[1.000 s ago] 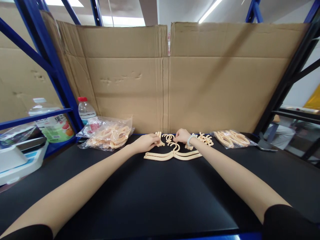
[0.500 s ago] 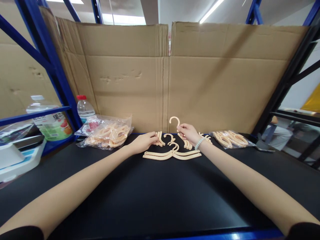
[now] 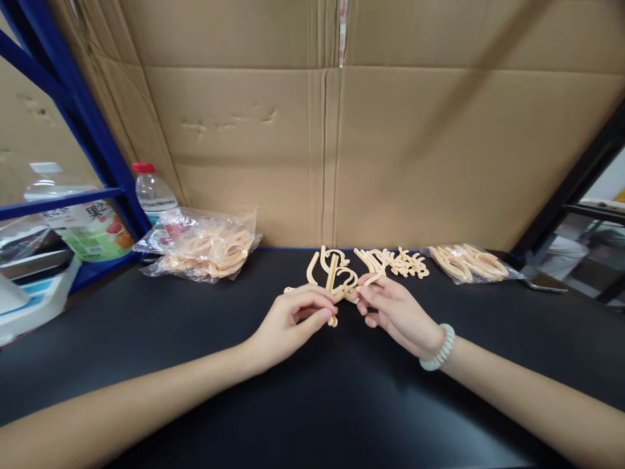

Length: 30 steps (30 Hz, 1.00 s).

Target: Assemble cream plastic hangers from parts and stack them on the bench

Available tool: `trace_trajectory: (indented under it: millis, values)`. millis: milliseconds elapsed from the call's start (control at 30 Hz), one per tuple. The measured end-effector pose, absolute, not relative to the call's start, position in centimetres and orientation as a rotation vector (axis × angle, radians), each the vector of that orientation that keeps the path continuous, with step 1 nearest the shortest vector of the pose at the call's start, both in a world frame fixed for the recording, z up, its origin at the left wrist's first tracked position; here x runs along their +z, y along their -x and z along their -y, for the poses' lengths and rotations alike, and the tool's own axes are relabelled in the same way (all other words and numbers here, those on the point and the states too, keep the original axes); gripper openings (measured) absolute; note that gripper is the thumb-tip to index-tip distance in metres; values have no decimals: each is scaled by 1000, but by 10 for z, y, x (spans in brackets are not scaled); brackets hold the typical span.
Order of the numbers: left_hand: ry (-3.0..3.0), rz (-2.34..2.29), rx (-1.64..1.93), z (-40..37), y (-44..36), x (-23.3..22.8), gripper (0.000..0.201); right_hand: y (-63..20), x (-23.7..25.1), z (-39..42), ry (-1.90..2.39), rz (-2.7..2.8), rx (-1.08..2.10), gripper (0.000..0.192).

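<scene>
Where both hands earlier reached far across the black table (image 3: 195,391), left hand (image 3: 293,322) and right hand (image 3: 393,309) now meet mid-table, each pinched shut on the same hanger parts (image 3: 336,280). Loose pieces (image 3: 395,262) lie beyond, bags (image 3: 205,251) far left; near side open.

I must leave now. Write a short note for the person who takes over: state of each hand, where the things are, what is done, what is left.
Left hand: closed on a peach hanger piece above the black table.
Right hand: pinches a hook piece against it.
Where: loose pieces lie behind the hands; one bag of parts at left, another bag at right.
Done: both pieces are picked up and brought together.
Left: whether they are already joined cannot be seen; the loose pieces and both bags wait.
</scene>
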<state>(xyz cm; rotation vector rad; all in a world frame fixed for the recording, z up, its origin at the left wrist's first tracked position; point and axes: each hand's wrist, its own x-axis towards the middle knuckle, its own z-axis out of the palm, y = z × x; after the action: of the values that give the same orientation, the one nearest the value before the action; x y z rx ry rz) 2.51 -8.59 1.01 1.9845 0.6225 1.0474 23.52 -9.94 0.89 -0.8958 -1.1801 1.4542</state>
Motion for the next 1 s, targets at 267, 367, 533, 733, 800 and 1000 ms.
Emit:
trace_trajectory:
  millis: [267,367,533,733,800,1000]
  values:
    - [-1818,-639,1020,78,-28,1,9,-228,-5,102,870,1364,1482,27]
    - [-1803,-646,983,80,-28,6,11,-228,-3,103,869,1396,1502,24]
    - [-1723,-656,971,83,-28,9,11,-224,1,110,862,1425,1568,21]
    - [-1675,-607,964,86,-30,6,11,-220,2,116,862,1393,1630,20]
    - [-1654,-588,984,89,-31,4,12,-220,2,116,862,1364,1647,20]
    - [-1390,-530,1050,93,-34,0,39,-222,3,116,869,1313,1686,21]
